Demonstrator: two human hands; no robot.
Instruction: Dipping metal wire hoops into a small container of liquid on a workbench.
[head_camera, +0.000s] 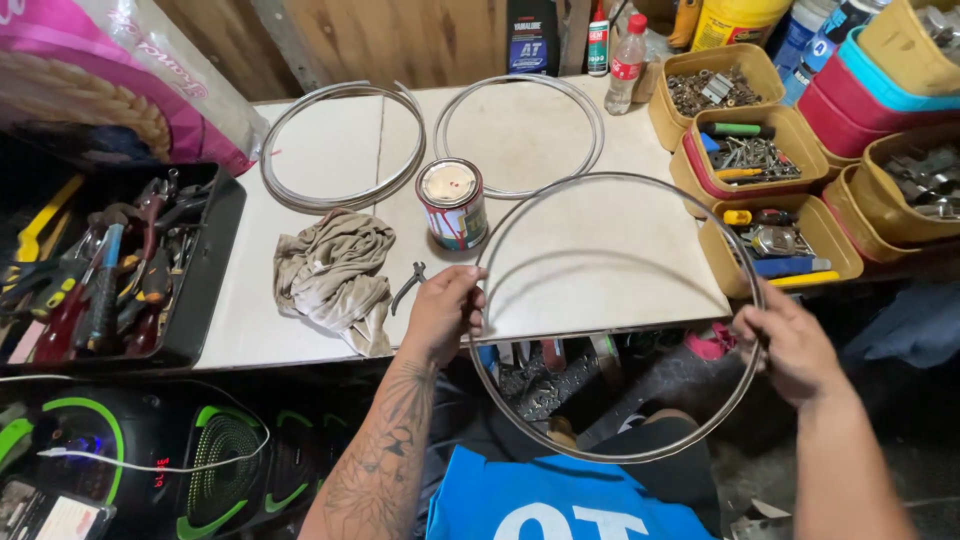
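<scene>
You hold the thin metal ring (617, 175) flat over the table's (330, 140) front edge, your left hand (443, 312) closed on its left side and your right hand (790, 345) closed on its right side, probably to keep it steady and level. Behind it stand a small paint can (452, 203), a crumpled rag (333, 275) with small pliers (408, 284) beside it, and two more rings (520, 135) lying flat on the table.

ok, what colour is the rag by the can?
Beige-tan, crumpled rag left of the can; the head view shows it.

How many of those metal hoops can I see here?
3, at least. One hoop is held between the left hand and right hand. One lies flat at the table's back. A coil of rings lies left of it, possibly several stacked.
</scene>
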